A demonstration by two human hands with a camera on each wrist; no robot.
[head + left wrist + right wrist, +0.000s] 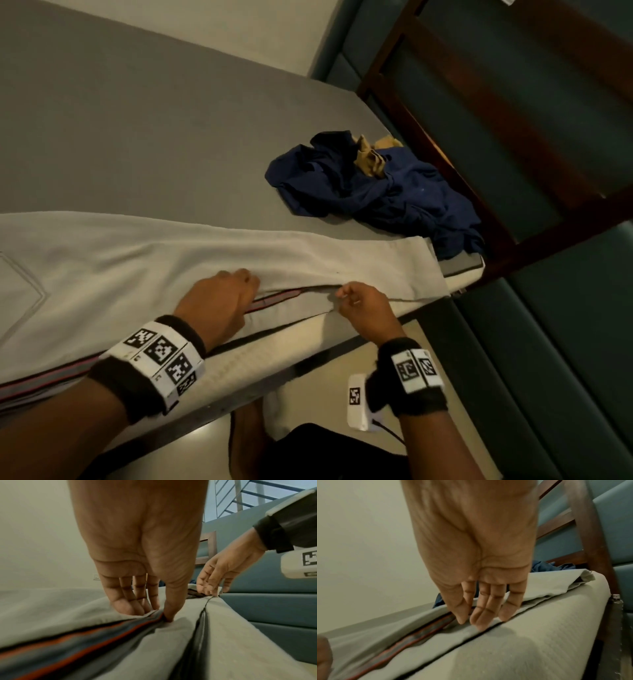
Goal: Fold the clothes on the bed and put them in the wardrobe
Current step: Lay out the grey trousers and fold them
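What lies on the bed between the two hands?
In the head view, only the grey trousers' near edge and their red-striped side band run between the left hand and the right hand.

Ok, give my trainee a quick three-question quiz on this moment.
1. True or false: the trousers are already in the wardrobe.
2. What lies on the blue heap? A: a tan cloth. B: a shoe. C: a book.
3. Fill in: the left hand and the right hand both touch the ____.

Key:
1. False; they lie along the near edge of the bed.
2. A, the tan cloth.
3. Trousers.
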